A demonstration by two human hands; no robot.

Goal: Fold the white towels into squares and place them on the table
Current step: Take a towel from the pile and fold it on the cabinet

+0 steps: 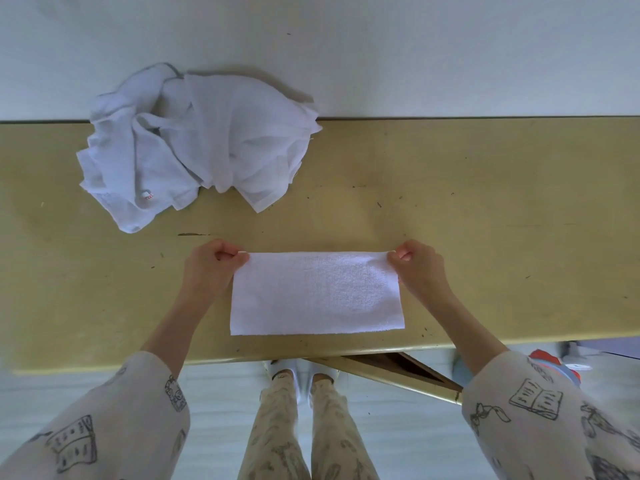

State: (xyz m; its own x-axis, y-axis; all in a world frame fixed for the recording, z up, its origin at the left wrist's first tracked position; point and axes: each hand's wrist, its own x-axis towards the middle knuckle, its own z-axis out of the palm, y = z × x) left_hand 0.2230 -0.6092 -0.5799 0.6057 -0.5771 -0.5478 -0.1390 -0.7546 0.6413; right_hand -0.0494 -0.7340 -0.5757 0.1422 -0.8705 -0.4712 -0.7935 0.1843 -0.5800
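A white towel (pixel 317 293) lies as a flat, wide rectangle on the yellowish table (pixel 485 237), close to the near edge. My left hand (pixel 211 268) pinches its far left corner. My right hand (pixel 417 263) pinches its far right corner. Both hands have their fingers curled around the cloth. A crumpled heap of white towels (pixel 197 140) sits at the back left of the table, leaning against the wall.
A pale wall (pixel 381 46) runs along the table's far edge. Below the near edge I see my legs and white slippers (pixel 301 372), a slanted table brace (pixel 398 368), and a colourful object (pixel 554 365) on the floor at the right.
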